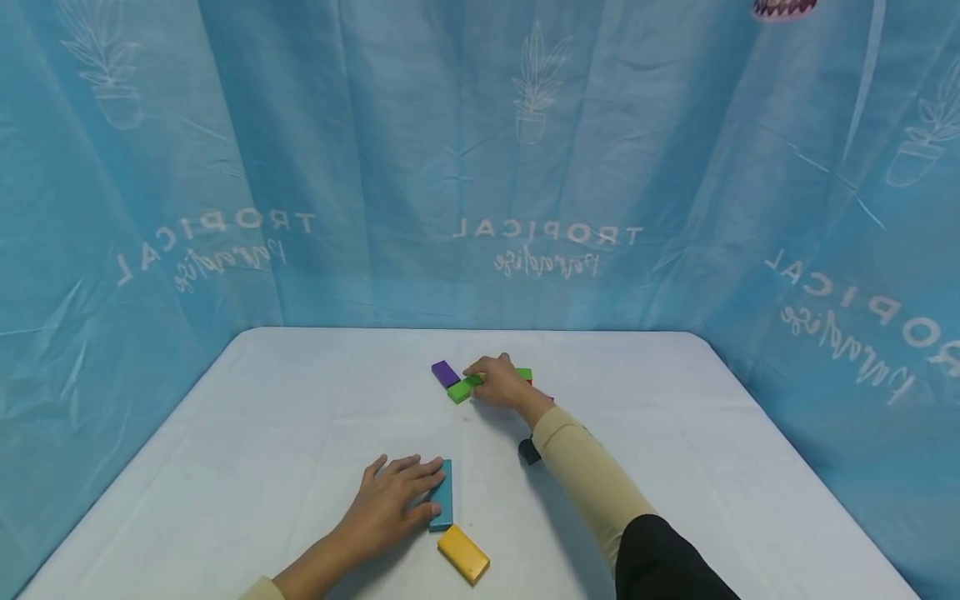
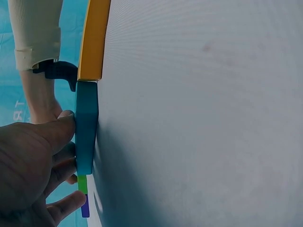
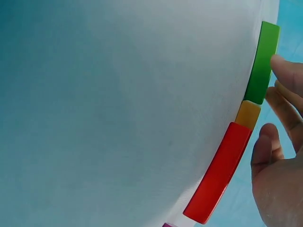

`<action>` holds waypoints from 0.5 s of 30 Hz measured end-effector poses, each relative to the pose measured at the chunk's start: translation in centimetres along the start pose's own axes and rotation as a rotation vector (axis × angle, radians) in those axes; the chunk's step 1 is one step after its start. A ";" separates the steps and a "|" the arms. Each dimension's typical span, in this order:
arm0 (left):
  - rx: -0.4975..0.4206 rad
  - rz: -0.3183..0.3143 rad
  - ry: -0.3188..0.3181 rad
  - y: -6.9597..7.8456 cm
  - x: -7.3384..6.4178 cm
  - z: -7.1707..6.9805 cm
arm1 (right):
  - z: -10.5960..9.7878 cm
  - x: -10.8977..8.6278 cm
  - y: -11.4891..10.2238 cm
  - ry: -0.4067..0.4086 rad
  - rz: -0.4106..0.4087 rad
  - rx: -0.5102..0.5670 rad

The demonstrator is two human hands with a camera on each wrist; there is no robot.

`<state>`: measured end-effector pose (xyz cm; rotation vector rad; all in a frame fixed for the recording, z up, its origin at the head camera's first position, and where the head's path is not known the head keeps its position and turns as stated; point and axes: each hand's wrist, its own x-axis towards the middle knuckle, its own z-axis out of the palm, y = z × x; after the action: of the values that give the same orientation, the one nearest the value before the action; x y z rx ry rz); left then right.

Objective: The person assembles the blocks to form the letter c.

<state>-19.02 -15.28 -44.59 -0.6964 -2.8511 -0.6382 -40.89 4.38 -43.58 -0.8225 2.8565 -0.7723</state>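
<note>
My left hand (image 1: 393, 504) lies spread beside a teal block (image 1: 446, 500), its fingertips and thumb on the block's edge and top. In the left wrist view, the thumb rests against that block (image 2: 86, 127). My right hand (image 1: 501, 382) reaches to the far part of the table, over a group of coloured blocks. One fingertip touches a green block (image 3: 262, 64) in the right wrist view; the other fingers are loosely bent. An orange-yellow block (image 3: 248, 113) and a red block (image 3: 218, 172) follow in line with the green one, close to the hand.
A yellow block (image 1: 463, 554) lies near the teal one's close end. A purple block (image 1: 445, 374) sits at the group's left. The white table (image 1: 247, 433) is enclosed by blue printed curtains (image 1: 420, 167). A black device (image 1: 528, 452) shows under my right sleeve.
</note>
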 end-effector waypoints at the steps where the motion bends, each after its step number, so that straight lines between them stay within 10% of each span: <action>1: -0.002 -0.003 -0.002 0.0 0.0 0.0 | 0.0 0.0 0.0 0.003 0.003 -0.012; 15: -0.016 0.006 0.002 0.0 0.0 0.0 | 0.2 0.6 0.6 -0.012 0.028 -0.065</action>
<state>-18.96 -15.26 -44.58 -0.7065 -2.8442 -0.6614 -41.69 4.42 -43.97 -0.7895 2.8897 -0.6718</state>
